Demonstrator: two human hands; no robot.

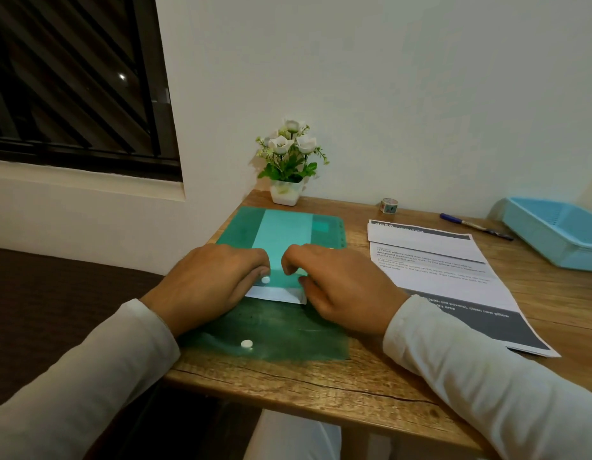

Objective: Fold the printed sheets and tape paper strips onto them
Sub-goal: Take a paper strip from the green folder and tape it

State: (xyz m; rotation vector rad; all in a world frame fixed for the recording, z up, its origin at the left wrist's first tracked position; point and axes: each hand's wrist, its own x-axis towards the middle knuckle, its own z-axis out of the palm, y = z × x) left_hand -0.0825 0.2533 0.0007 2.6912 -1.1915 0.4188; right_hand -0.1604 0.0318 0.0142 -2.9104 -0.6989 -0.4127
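Both hands down on a green folder (288, 330) at the front-left corner of the tabletop (288, 383). Left hand (215, 280) with fingers curled onto the flap beside a white snap (265, 279). Right hand (337, 287) curled too, pinching the flap between thumb and forefinger, with a white paper edge (274, 293) peeking out just beneath. Printed sheets (454, 280) flat just right of the folder. Tape roll (389, 205) near the back edge, with pen (473, 226) and blue tray (553, 234) toward the back-right corner.
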